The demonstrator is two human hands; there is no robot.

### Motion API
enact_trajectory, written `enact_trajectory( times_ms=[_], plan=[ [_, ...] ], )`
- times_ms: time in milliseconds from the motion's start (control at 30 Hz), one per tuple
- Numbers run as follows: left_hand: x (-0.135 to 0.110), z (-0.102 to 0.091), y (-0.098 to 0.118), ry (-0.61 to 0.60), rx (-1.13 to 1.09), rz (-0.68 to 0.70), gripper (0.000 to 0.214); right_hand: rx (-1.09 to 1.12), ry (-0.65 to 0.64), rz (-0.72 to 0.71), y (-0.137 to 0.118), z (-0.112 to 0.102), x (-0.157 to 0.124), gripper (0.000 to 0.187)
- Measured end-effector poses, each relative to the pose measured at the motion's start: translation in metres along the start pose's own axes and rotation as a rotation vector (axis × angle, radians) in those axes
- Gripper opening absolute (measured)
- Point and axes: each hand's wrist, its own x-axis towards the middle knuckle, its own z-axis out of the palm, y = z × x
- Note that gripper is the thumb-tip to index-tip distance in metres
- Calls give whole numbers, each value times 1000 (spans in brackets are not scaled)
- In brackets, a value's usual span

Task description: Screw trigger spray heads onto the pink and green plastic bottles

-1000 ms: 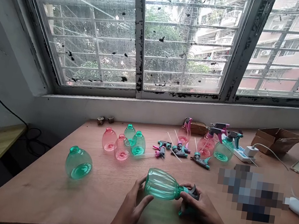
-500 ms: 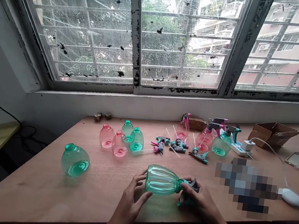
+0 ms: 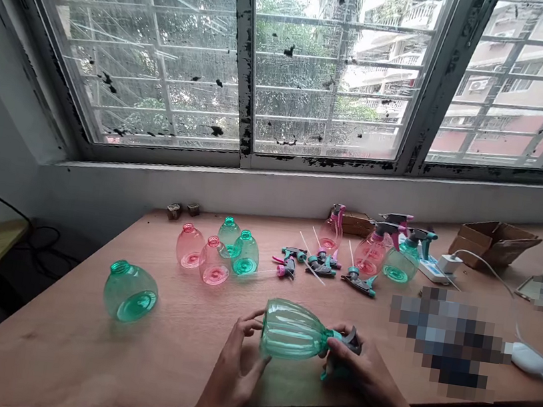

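Note:
A green translucent spray bottle (image 3: 293,333) lies sideways in the air just above the near part of the table, its base toward the left. My right hand (image 3: 369,369) is closed around its neck and the grey and teal trigger head (image 3: 351,340). At the base end, my left hand (image 3: 238,371) curves its fingers and thumb about the bottle's edge, touching it. An uncapped green bottle (image 3: 131,293) stands apart to the left. Behind are uncapped pink bottles (image 3: 215,263) and green bottles (image 3: 246,254). Several loose trigger heads (image 3: 321,264) with thin tubes lie beyond my hands.
Pink spray bottles (image 3: 369,256) and a green one (image 3: 401,262) with heads fitted stand at the back right. Behind them are a power strip (image 3: 436,272) and an open cardboard box (image 3: 493,245). A white cabled device (image 3: 530,359) and a blurred patch lie at right.
The view has shifted slightly, so the bottles on the left sit a little further left. My left thumb has moved in against the held bottle's base; its grip on the right stays the same.

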Motion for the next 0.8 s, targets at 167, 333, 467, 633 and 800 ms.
enact_trajectory(
  times_ms=[167,333,467,633,800],
  plan=[
    [1,-1,5,2,-14,-77,56,-125,-42,13,3,-3,-1,34],
    [2,-2,-3,-33,20,-85,53,-165,-12,25,8,-7,-1,39],
    [0,0,-10,-34,65,-35,55,-56,69,41,6,-7,0,40],
    [0,-2,-6,2,7,-71,51,-128,4,71,4,-6,1,40],
    [0,-2,-8,48,26,-71,60,-180,12,64,4,-6,0,41]
  ],
)
